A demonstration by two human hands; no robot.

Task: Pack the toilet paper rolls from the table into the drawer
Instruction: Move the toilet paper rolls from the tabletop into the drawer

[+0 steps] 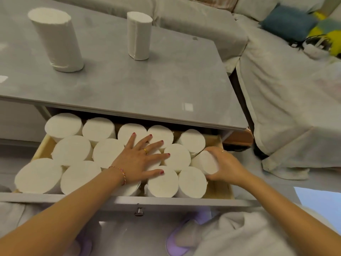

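Fingers (pixel 158 144) of the left hand (pixel 137 159) lie straight and spread, pressing flat on the roll tops; the right hand (pixel 224 165) curls around a tilted roll (pixel 204 162) at the drawer's right end. The grey table (pixel 147 85) sits above the open drawer (pixel 219 189). The rolls are plain white, coreless cylinders. In the drawer about thirteen stand packed with axes vertical, while the held one leans. Two more rolls (pixel 57 39) stand upright on the table, behind the drawer.

Gold ring (pixel 145 150) — braided bracelet (pixel 120 172)
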